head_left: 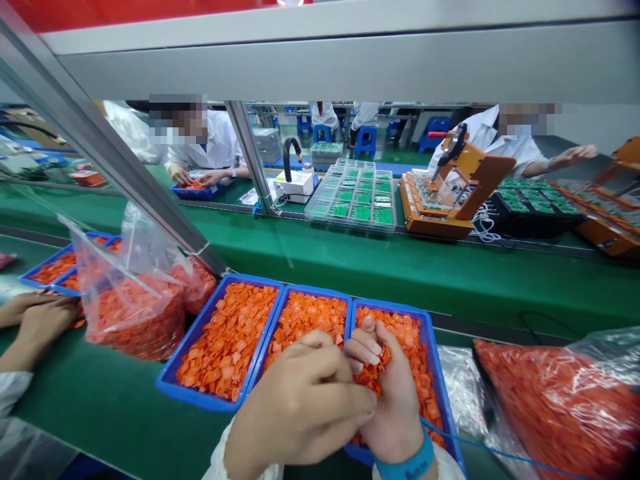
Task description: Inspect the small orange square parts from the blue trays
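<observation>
My left hand (300, 400) and my right hand (393, 393) meet over the blue trays at the table's near edge. The right hand holds a small bunch of orange plastic parts (376, 373) and wears a blue wrist strap (407, 465). The left hand's fingers are curled and pinch at those same parts. Three blue trays stand side by side below the hands: the left tray (173, 373), the middle tray (313, 292) and the right tray (430, 333), each filled with small orange parts.
A clear bag of orange parts (135, 300) stands at the left, another bag (560, 400) lies at the right. A co-worker's hands (35, 320) rest at the far left by more blue trays. Across the green belt (350, 260), people in white coats work beside circuit-board trays (357, 197) and orange fixtures (450, 193).
</observation>
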`<state>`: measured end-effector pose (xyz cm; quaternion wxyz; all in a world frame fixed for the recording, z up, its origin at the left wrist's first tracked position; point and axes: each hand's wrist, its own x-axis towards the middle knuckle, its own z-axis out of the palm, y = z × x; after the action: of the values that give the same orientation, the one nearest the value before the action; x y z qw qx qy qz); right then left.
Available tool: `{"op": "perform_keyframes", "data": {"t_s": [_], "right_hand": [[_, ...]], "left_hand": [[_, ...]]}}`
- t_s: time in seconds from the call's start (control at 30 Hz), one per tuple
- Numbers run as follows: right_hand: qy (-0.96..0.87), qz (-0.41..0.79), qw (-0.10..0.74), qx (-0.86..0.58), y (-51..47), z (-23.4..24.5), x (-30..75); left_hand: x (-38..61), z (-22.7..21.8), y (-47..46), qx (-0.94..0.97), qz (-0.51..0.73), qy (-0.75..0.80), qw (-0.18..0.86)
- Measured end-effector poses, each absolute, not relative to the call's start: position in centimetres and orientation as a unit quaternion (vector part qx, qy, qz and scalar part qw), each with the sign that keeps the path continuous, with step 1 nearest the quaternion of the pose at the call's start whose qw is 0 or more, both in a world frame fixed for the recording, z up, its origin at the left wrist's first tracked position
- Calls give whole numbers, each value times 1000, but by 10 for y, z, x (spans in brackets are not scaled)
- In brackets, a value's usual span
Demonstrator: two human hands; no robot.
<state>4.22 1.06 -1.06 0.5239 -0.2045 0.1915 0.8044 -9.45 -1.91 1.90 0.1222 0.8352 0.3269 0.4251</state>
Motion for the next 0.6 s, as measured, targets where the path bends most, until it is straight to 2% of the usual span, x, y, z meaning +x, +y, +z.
{"op": "perform_keyframes", "data": {"t_s": [0.1, 0.3, 0.6], "right_hand": [[189, 793, 545, -196, 12, -12, 41], [153, 791, 565, -179, 13, -19, 42], [122, 812, 550, -154, 11, -22, 42]], "left_hand": [[-93, 15, -15, 872, 304, 359, 135], [-89, 11, -13, 873, 227, 417, 112], [-93, 10, -15, 874, 225, 421, 91]]}}
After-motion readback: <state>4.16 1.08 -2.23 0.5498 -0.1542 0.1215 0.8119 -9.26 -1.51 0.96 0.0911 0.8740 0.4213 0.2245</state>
